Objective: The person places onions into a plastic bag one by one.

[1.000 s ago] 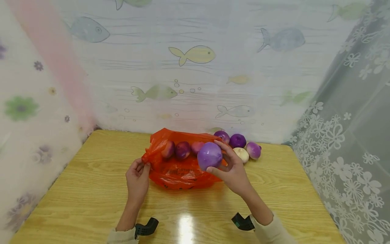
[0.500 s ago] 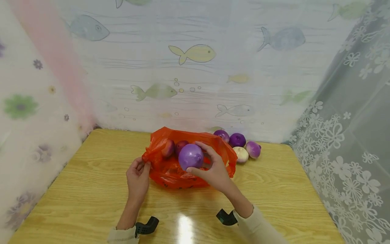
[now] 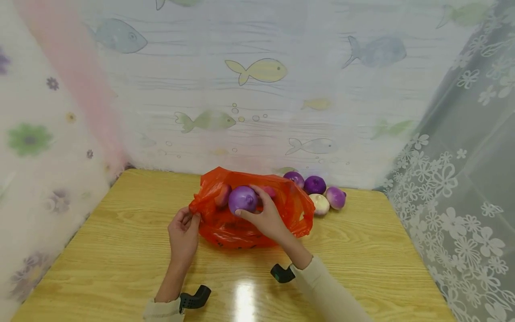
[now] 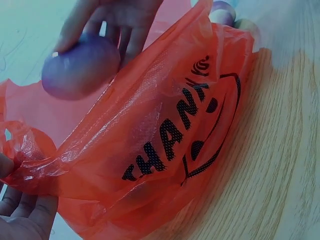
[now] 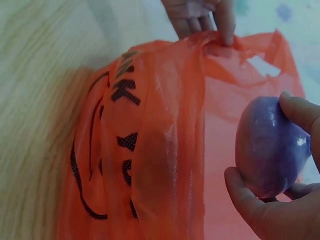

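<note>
A red plastic bag (image 3: 237, 236) lies on the table with its mouth spread, printed with black lettering and a smile in the left wrist view. My left hand (image 3: 183, 235) pinches the bag's gathered left handle. Fingers and thumb of my right hand (image 3: 268, 218) grip a glossy purple onion (image 3: 242, 200), which overlaps the bag's mouth in the head view. In the right wrist view this onion (image 5: 270, 147) appears beside the bag's rim. Inside the bag show a reddish-orange round piece (image 3: 223, 196) and a pink one (image 3: 269, 192), partly hidden by the onion and right hand.
Right behind the bag sit more onions: a purple one (image 3: 295, 179), a dark purple one (image 3: 315, 185), a purple-and-white one (image 3: 335, 197) and a white one (image 3: 320, 204). A fish-patterned wall covering (image 3: 193, 156) borders the wooden table (image 3: 116, 250); a lace curtain (image 3: 454, 214) hangs at right.
My right hand has carried the purple onion leftward from the bag's right side to over its middle, and slightly farther back. The left hand keeps its hold on the handle.
</note>
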